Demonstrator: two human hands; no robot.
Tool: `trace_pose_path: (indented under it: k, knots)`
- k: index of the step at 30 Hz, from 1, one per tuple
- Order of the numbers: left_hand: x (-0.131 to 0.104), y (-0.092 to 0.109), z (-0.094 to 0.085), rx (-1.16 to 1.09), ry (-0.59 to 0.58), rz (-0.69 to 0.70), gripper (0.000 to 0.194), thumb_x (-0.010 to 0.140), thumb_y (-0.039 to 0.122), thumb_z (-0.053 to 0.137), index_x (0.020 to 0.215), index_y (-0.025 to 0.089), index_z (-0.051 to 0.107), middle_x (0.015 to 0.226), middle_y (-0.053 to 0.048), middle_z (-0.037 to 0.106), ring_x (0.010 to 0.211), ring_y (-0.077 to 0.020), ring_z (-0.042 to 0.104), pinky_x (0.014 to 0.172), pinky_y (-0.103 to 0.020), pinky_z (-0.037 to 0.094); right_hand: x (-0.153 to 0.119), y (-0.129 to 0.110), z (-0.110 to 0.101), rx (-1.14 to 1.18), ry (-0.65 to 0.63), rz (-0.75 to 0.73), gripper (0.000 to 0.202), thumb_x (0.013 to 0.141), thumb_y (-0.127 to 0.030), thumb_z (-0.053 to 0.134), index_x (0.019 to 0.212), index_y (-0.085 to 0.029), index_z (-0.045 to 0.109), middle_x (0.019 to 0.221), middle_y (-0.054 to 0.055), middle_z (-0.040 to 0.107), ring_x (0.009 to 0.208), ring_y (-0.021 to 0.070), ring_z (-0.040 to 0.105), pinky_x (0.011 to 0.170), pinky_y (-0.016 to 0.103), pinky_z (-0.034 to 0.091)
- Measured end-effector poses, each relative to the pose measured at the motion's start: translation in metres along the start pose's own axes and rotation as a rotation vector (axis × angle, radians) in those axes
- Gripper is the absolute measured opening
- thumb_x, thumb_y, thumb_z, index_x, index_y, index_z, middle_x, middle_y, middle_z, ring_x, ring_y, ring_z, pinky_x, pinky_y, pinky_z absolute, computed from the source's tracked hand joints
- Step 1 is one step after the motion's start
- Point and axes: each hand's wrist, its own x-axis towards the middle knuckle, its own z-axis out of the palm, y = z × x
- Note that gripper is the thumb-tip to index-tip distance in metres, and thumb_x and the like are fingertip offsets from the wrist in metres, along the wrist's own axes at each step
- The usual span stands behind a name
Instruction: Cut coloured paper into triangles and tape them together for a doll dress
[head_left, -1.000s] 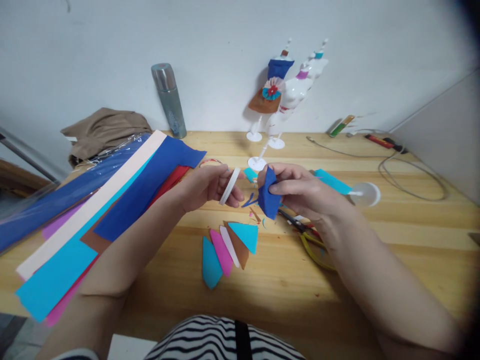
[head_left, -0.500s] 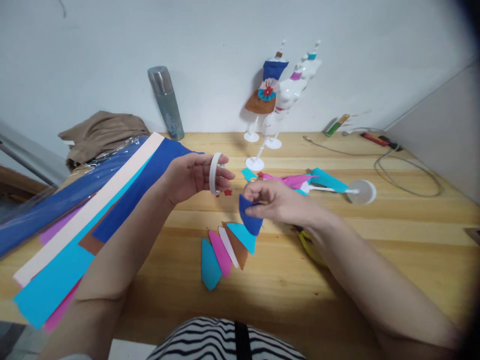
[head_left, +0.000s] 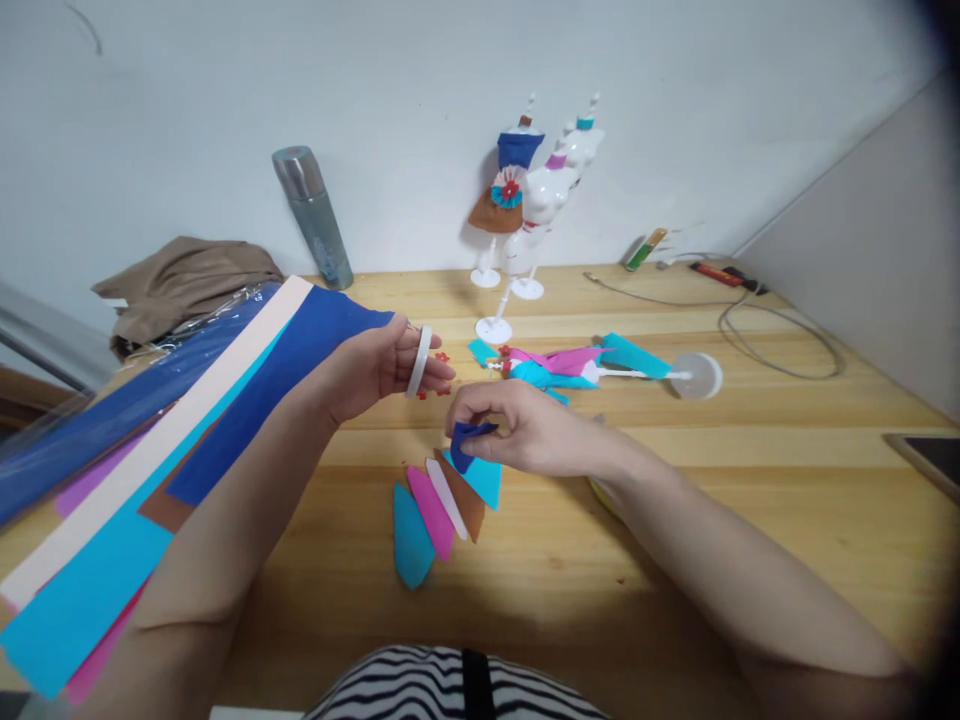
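A narrow white ring that looks like a roll of tape point(head_left: 418, 365) hangs round the outstretched fingers of my left hand point(head_left: 360, 372), palm turned up. Between thumb and fingers, my right hand point(head_left: 517, 425) pinches a dark blue cut piece point(head_left: 463, 447), paper or thin cloth, which is folded over. Below it several cut pieces fan out on the table: teal point(head_left: 411, 540), pink point(head_left: 432, 510), pale pink point(head_left: 448, 498), brown point(head_left: 472, 512) and light blue point(head_left: 487, 482). Just beyond my right hand lies a small dress form point(head_left: 559, 368) wrapped in pink and blue.
Long coloured sheets point(head_left: 217, 420) cover the table's left side, near a brown cloth point(head_left: 187, 290). Along the wall stand a flask point(head_left: 315, 220) and several white dress forms point(head_left: 551, 185). A cable point(head_left: 787, 365) curls at the right. Something yellow point(head_left: 604, 495) is partly hidden by my right forearm.
My right hand has moved left and slightly down with the blue piece, which is now folded over. The ring stays on my left fingers. The view has shifted slightly.
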Motion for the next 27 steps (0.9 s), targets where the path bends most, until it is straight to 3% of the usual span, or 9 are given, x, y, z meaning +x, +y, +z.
trace_pose_path:
  k: [12, 17, 20, 24, 27]
  knots:
    - [0.001, -0.006, 0.002, 0.179, -0.002, 0.04, 0.058, 0.093, 0.071, 0.066, 0.11, 0.015, 0.073, 0.087, -0.01, 0.082, 0.088, -0.0237, 0.076, 0.082, -0.033, 0.053, 0.006, 0.003, -0.006, 0.156, 0.08, 0.022, 0.011, 0.079, -0.024, 0.069, 0.074, -0.02, 0.06, 0.07, -0.004, 0.055, 0.066, 0.012, 0.05, 0.063, 0.028, 0.04]
    - [0.004, -0.007, 0.004, 0.197, -0.051, 0.03, 0.064, 0.095, 0.075, 0.059, 0.108, 0.014, 0.075, 0.077, -0.01, 0.079, 0.076, -0.0219, 0.074, 0.077, -0.033, 0.053, 0.004, 0.006, -0.019, 0.328, 0.152, 0.096, 0.021, 0.077, -0.033, 0.079, 0.075, -0.021, 0.062, 0.069, -0.001, 0.064, 0.062, 0.0148, 0.061, 0.062, 0.03, 0.049]
    - [0.006, -0.008, 0.006, 0.166, -0.061, 0.023, 0.068, 0.093, 0.077, 0.06, 0.102, 0.012, 0.078, 0.076, -0.012, 0.078, 0.072, -0.022, 0.073, 0.074, -0.033, 0.054, 0.003, 0.009, -0.031, 0.437, 0.21, 0.114, 0.027, 0.07, -0.035, 0.085, 0.072, -0.022, 0.062, 0.067, -0.001, 0.068, 0.06, 0.0158, 0.065, 0.063, 0.031, 0.054]
    - [0.011, -0.013, 0.007, 0.136, -0.069, 0.001, 0.069, 0.093, 0.078, 0.059, 0.09, 0.012, 0.08, 0.076, -0.013, 0.078, 0.073, -0.0225, 0.073, 0.07, -0.032, 0.053, 0.005, 0.016, -0.039, 0.483, 0.332, 0.102, 0.029, 0.064, -0.033, 0.088, 0.069, -0.022, 0.062, 0.063, -0.003, 0.065, 0.055, 0.0125, 0.059, 0.056, 0.027, 0.05]
    - [0.014, -0.017, 0.007, 0.119, -0.076, -0.022, 0.071, 0.092, 0.079, 0.058, 0.082, 0.012, 0.079, 0.065, -0.011, 0.072, 0.063, -0.0197, 0.068, 0.067, -0.031, 0.052, 0.006, 0.016, -0.039, 0.485, 0.35, 0.115, 0.028, 0.063, -0.034, 0.089, 0.073, -0.022, 0.066, 0.062, -0.005, 0.063, 0.053, 0.0108, 0.055, 0.054, 0.026, 0.049]
